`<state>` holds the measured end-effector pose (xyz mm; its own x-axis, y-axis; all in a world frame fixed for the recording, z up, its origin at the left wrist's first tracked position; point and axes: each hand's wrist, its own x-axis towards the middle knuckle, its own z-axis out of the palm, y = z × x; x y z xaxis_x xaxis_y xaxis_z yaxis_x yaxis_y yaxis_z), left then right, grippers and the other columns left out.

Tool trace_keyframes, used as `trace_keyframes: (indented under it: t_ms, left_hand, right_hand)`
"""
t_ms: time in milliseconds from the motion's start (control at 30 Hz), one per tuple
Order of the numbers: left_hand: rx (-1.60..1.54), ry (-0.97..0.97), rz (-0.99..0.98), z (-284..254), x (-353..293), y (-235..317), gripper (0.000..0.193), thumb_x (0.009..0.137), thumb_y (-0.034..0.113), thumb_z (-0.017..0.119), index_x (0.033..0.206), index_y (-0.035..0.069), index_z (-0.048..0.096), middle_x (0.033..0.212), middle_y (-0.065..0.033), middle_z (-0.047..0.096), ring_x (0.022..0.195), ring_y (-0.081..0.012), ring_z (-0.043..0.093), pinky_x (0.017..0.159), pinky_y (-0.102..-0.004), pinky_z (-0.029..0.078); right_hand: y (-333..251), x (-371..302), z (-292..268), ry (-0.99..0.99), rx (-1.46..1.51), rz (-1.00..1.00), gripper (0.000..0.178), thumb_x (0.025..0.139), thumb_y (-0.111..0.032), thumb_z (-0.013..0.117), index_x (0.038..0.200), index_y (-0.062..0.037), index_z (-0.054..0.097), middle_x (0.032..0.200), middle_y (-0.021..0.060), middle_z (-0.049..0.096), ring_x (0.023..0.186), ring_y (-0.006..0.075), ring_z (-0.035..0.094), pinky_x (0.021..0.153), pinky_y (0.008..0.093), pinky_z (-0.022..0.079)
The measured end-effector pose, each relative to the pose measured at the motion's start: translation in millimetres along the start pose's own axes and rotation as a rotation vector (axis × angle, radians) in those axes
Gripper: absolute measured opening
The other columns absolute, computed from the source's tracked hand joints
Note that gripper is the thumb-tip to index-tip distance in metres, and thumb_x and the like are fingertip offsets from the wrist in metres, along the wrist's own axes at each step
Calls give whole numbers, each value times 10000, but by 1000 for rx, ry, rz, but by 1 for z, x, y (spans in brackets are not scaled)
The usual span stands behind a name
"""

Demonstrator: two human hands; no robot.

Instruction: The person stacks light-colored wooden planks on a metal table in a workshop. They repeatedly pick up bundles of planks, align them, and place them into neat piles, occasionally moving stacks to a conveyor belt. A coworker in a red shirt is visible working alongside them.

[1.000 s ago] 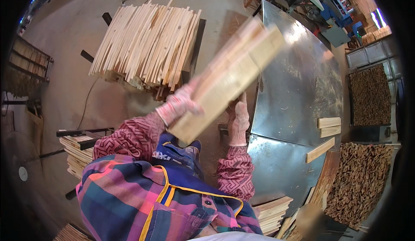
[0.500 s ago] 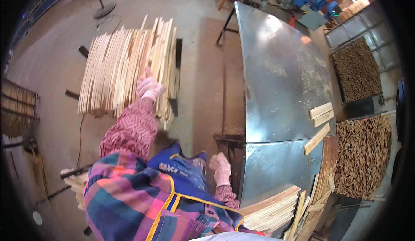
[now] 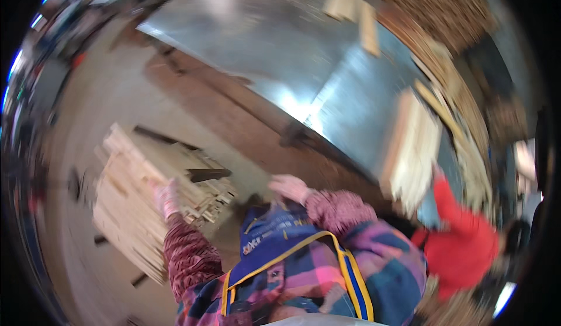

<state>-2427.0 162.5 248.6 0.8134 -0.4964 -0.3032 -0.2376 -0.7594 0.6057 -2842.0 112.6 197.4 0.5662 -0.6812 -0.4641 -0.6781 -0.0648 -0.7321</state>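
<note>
Workshop floor, blurred by head motion, with a metal surface (image 3: 257,45) above. Slat stack (image 3: 146,197) lies on the floor at left, long axis running toward lower right. Left hand (image 3: 166,197), gloved, rests against the stack's right side; grip cannot be told. Right hand (image 3: 289,187), empty and loosely curled, hangs well apart from the stack. Another person's red sleeve (image 3: 459,226) holds a board bundle (image 3: 412,150).

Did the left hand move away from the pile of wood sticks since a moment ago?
No. The left hand rests on the stick pile, at its near edge, as it did half a second ago; the view itself has swung.
</note>
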Motion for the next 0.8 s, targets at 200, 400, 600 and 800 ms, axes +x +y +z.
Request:
trace_keyframes:
  t_ms: [200, 400, 600, 800]
  left_hand:
    - [-13, -92, 68, -11, 2, 9, 1069, 736, 385, 796, 1596, 69, 244, 1364, -236, 545, 1144, -323, 561, 1016, -410, 430]
    - [350, 0, -6, -11, -43, 70, 1006, 835, 489, 751, 1608, 128, 216, 1420, -331, 488, 1209, -413, 573, 996, -471, 457]
    - [-726, -371, 24, -9, 51, -68, 1031, 939, 412, 674, 1620, 147, -53, 1500, -272, 449, 1385, -383, 434, 1167, -530, 318]
    - [-157, -174, -96, -16, -35, 9, 1012, 923, 418, 675, 1625, 139, 1, 1547, -229, 405, 1406, -371, 414, 1179, -503, 304]
  right_hand:
    - [0, -31, 10, 123, 135, 272, 717, 934, -596, 529, 1415, -65, 559, 1441, 224, 531, 1367, 366, 466, 1139, 417, 357]
    - [64, -100, 18, 366, 246, 544, 611, 940, -518, 520, 1332, -63, 634, 1430, 212, 552, 1311, 365, 529, 1115, 412, 393]
    - [59, -111, 12, 154, 265, 587, 750, 897, -577, 567, 1413, -32, 560, 1465, 222, 520, 1370, 355, 482, 1149, 413, 352]
    - [81, -110, 16, 173, 244, 487, 662, 936, -545, 528, 1369, -51, 601, 1433, 214, 549, 1350, 358, 495, 1135, 420, 367]
